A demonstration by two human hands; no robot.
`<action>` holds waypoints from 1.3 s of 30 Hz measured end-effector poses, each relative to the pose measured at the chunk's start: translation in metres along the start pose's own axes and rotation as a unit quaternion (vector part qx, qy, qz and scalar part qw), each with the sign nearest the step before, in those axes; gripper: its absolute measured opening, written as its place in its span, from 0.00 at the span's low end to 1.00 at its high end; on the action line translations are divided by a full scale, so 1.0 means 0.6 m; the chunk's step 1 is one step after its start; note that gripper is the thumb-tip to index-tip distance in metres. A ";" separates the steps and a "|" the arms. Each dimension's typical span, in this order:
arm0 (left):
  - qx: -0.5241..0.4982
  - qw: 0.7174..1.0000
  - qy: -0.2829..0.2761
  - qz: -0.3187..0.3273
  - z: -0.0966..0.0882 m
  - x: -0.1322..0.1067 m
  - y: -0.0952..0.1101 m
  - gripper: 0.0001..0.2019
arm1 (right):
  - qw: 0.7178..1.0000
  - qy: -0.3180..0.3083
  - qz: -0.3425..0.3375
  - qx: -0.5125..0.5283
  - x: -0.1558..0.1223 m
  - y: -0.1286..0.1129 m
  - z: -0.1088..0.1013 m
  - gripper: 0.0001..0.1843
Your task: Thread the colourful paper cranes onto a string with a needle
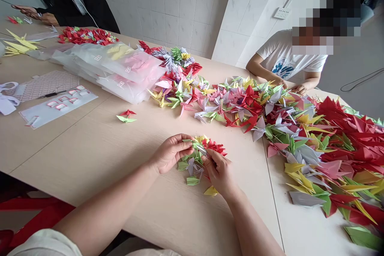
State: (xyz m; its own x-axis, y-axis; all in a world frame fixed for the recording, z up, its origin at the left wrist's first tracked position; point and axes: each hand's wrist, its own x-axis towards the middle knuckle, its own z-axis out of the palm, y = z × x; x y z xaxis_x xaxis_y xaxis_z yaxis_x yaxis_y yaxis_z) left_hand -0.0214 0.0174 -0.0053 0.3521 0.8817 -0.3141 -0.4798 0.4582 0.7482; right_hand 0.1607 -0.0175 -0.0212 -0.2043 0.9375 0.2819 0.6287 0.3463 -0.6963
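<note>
My left hand (174, 153) is closed, its thumb and fingers pinching a green folded paper crane (195, 145). In my right hand (220, 171) is a slim silvery tool with a dark part, its tip at the green crane; its exact kind is hard to make out. Just beyond and beneath my hands lies a small group of paper cranes, with red ones (215, 147), a pale grey one (192, 165), another green one (193, 181) and a yellow one (211, 191). My right hand partly covers this group.
A large heap of coloured paper cranes (327, 156) spreads along the right and back of the table (126, 160). Stacked plastic bags (120, 76) lie back left, beside a white label sheet (58, 106). Two other people sit across the table, one left (87, 4), one right (288, 58).
</note>
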 end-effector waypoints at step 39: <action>0.078 0.995 0.022 0.062 0.007 -0.001 -0.013 0.09 | 0.999 -0.016 -0.022 -0.019 -0.006 -0.016 0.002 0.10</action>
State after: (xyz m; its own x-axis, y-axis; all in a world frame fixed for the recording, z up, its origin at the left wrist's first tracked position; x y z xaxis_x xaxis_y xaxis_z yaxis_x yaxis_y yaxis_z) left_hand -0.0144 0.0132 -0.0084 0.2619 0.9356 -0.2369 -0.3847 0.3263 0.8634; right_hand 0.1543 -0.0239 -0.0164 -0.2563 0.9221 0.2898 0.6461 0.3865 -0.6581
